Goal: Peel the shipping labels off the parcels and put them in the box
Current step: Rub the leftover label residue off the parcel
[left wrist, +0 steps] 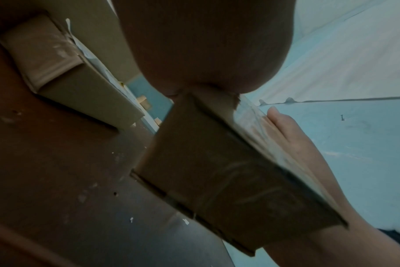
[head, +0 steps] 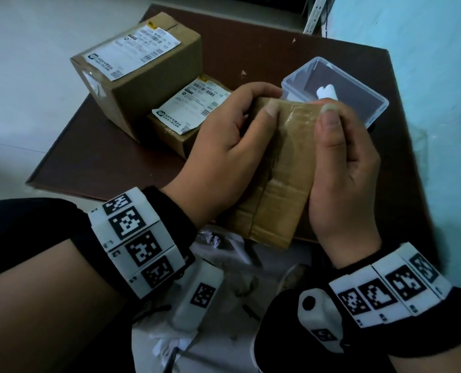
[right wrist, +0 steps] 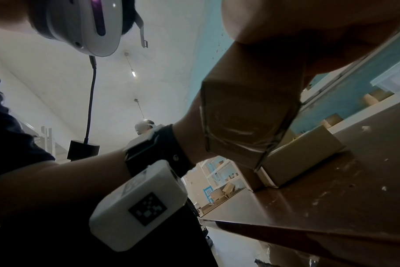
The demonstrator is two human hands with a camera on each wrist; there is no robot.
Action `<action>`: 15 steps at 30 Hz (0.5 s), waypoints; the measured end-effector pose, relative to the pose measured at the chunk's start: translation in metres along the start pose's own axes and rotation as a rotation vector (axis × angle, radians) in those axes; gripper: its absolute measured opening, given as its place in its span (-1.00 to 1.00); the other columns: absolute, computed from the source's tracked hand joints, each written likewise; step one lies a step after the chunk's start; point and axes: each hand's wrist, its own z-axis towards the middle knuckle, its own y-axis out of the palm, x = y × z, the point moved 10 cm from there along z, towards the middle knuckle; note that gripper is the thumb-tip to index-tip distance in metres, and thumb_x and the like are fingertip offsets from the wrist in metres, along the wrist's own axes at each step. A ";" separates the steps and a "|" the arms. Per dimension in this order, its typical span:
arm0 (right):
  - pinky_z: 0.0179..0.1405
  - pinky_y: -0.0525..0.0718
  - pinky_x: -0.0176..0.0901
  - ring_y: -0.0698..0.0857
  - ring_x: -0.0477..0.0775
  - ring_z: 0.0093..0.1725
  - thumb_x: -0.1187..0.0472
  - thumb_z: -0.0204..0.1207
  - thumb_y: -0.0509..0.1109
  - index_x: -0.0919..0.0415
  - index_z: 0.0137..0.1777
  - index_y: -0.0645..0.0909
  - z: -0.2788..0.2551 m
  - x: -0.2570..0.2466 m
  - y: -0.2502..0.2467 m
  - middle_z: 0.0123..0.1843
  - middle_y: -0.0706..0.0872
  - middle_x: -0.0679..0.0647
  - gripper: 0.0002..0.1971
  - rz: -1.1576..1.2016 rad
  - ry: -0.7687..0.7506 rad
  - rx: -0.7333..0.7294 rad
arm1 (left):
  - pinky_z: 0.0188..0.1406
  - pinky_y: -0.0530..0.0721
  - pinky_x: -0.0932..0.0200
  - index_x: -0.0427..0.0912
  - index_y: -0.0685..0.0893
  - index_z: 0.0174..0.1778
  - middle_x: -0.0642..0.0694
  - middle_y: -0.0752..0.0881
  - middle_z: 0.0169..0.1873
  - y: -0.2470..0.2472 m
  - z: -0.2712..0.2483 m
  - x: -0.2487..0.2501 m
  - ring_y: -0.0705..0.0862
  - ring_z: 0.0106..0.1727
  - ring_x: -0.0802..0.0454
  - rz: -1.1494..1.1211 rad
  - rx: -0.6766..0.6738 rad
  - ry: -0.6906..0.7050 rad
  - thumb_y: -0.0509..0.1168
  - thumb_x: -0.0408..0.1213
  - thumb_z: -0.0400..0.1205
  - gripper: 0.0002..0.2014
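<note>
Head: taped rectangular cardboard parcel (head: 283, 168)

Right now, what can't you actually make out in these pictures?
- Held parcel, head view: its far face is turned away, so any label there is unseen.
- Clear plastic box, head view: the white roll inside is partly behind the right hand.
- Left hand, left wrist view: its fingers are out of view.
</note>
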 end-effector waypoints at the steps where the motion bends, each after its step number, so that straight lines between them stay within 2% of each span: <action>1: -0.03 0.66 -0.24 0.65 -0.19 -0.10 0.22 0.94 0.10 -0.05 0.09 0.58 0.000 -0.001 0.001 -0.12 0.66 -0.11 -0.73 -0.003 -0.005 -0.008 | 0.10 0.75 0.08 -0.18 0.68 0.35 -0.09 0.80 0.10 0.000 0.000 0.001 0.75 0.09 0.04 0.010 -0.002 0.007 0.22 -0.27 0.83 -0.77; 5: -0.01 0.66 -0.22 0.66 -0.14 -0.10 0.21 0.94 0.10 -0.05 0.06 0.58 0.000 0.000 0.001 -0.12 0.66 -0.08 -0.73 0.006 0.011 -0.004 | 0.04 0.77 -0.02 -0.17 0.69 0.32 -0.12 0.80 0.04 -0.001 0.001 0.002 0.76 0.03 -0.02 0.031 0.001 0.026 0.23 -0.28 0.81 -0.78; 8: -0.03 0.68 -0.22 0.67 -0.12 -0.10 0.20 0.94 0.11 -0.04 0.06 0.59 -0.001 0.002 0.001 -0.14 0.66 -0.07 -0.73 0.019 0.032 0.009 | -0.02 0.73 0.05 -0.16 0.71 0.29 -0.09 0.80 -0.01 -0.002 0.002 0.000 0.74 -0.02 -0.02 0.024 0.006 0.012 0.21 -0.30 0.81 -0.78; 11: -0.04 0.68 -0.14 0.65 -0.02 -0.12 0.17 0.94 0.10 -0.04 0.04 0.58 -0.001 0.003 0.002 -0.15 0.64 -0.05 -0.72 0.011 0.038 0.003 | 0.02 0.71 0.07 -0.13 0.72 0.24 -0.04 0.81 -0.01 -0.004 0.003 0.001 0.74 0.01 0.01 0.054 0.026 0.023 0.17 -0.34 0.80 -0.77; 15: -0.03 0.63 -0.20 0.62 -0.09 -0.13 0.21 0.95 0.10 -0.02 0.02 0.56 0.000 0.001 0.003 -0.15 0.60 -0.07 -0.71 -0.004 0.012 -0.005 | 0.12 0.73 0.09 -0.19 0.74 0.27 -0.02 0.83 0.03 -0.007 0.004 -0.004 0.76 0.06 0.09 0.042 0.061 0.012 0.11 -0.32 0.83 -0.70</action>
